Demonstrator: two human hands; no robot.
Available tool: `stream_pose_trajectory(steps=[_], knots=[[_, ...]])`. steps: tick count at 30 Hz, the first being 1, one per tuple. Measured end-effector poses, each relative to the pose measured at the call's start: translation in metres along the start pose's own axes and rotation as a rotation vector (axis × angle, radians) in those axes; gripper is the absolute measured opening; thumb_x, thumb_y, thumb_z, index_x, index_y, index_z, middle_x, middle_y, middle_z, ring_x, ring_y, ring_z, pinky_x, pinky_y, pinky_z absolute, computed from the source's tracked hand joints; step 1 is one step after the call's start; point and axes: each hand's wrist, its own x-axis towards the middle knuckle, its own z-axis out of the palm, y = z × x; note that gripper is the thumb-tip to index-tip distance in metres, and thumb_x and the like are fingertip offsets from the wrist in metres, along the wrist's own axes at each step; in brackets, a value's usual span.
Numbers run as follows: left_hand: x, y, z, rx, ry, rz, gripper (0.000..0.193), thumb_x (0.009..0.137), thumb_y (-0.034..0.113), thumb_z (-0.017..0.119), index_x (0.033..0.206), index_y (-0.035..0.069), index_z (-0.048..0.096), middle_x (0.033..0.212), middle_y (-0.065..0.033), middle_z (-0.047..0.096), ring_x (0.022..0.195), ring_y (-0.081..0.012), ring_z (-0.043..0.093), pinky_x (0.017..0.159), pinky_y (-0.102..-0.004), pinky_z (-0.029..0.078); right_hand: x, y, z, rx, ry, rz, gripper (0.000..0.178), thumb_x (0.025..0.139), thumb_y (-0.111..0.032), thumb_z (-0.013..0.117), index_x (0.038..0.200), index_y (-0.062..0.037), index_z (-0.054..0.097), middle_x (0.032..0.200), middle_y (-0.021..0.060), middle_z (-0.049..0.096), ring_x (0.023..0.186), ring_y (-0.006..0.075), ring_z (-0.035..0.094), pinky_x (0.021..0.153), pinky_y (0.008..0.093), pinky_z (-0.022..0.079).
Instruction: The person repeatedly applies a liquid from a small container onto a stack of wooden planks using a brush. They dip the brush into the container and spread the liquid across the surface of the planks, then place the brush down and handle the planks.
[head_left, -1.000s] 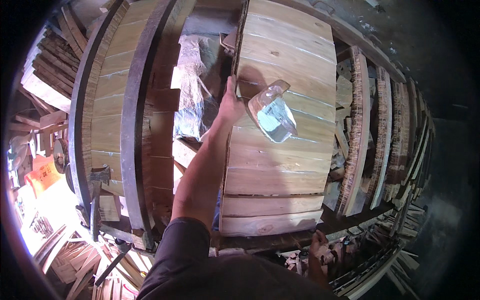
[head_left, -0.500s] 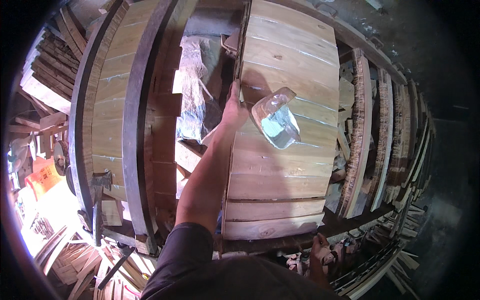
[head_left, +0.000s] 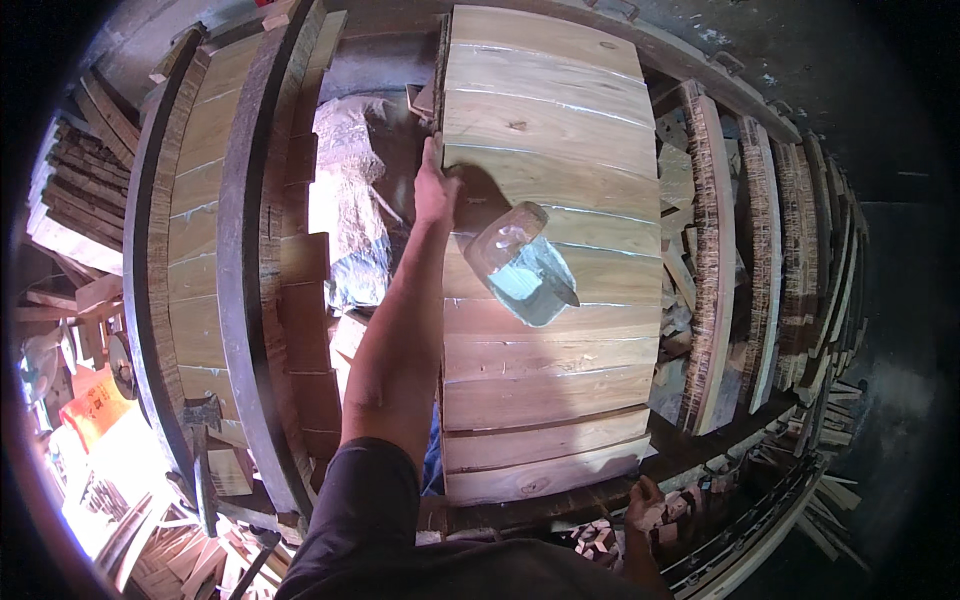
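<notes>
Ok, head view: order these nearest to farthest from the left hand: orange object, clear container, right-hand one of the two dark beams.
From the left hand:
1. Clear container: lower right of it, on the plank panel.
2. Right-hand dark beam: to the hand's left.
3. Orange object: far lower left, near the picture's edge.

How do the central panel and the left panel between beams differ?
The central panel shows a broad face; the left panel shows a narrower strip between dark beams. The central panel has a container over it and the left hand at its edge; the left panel has neither. Both are of pale planks.
</notes>
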Motion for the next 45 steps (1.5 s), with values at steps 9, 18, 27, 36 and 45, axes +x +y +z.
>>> stream_pose_trajectory(steps=[9,18,27,36,45], knots=[[0.002,-0.018,0.004,-0.125,-0.035,0.039,0.080,0.077,-0.013,0.057,0.150,0.002,0.028,0.151,-0.0143,0.043,0.135,-0.0250,0.045,0.109,-0.0294,0.037,0.001,-0.037,-0.006,0.026,-0.078,0.164,0.031,0.080,-0.007,0.069,0.109,0.0039,0.068,0.103,0.0162,0.069,0.091,0.0246,0.065,0.082,0.0376,0.052],[0.068,0.028,0.004,-0.031,-0.110,0.147,0.077,0.080,0.004,0.070,0.145,0.003,0.030,0.144,-0.0240,0.045,0.132,-0.0332,0.048,0.109,-0.0368,0.037,-0.005,-0.034,-0.009,-0.050,-0.017,-0.006,0.030,0.082,-0.009,0.067,0.110,0.0034,0.068,0.105,0.0179,0.068,0.097,0.0282,0.064,0.085,0.0406,0.051],[0.105,-0.018,0.011,-0.030,-0.137,0.351,0.082,0.081,-0.004,0.066,0.149,-0.004,0.021,0.150,-0.0195,0.036,0.140,-0.0278,0.036,0.114,-0.0340,0.029,-0.004,-0.059,-0.008,-0.067,-0.013,0.027,0.028,0.081,-0.010,0.070,0.106,0.0024,0.069,0.098,0.0173,0.068,0.091,0.0292,0.064,0.082,0.0414,0.052],[0.094,0.001,0.006,-0.114,-0.155,0.243,0.082,0.079,-0.006,0.065,0.150,-0.002,0.023,0.150,-0.0166,0.037,0.137,-0.0242,0.037,0.114,-0.0332,0.028,-0.008,-0.055,-0.008,-0.021,0.003,0.026,0.032,0.081,-0.010,0.070,0.111,0.0018,0.068,0.097,0.0171,0.069,0.087,0.0294,0.066,0.080,0.0434,0.053],[0.086,0.015,0.000,0.038,-0.154,0.204,0.082,0.084,0.001,0.066,0.152,0.000,0.019,0.142,-0.0181,0.050,0.129,-0.0234,0.050,0.107,-0.0301,0.037,0.000,-0.055,-0.007,-0.072,0.001,0.101,0.031,0.079,-0.007,0.069,0.109,0.0014,0.068,0.101,0.0181,0.068,0.091,0.0280,0.064,0.082,0.0401,0.052]])
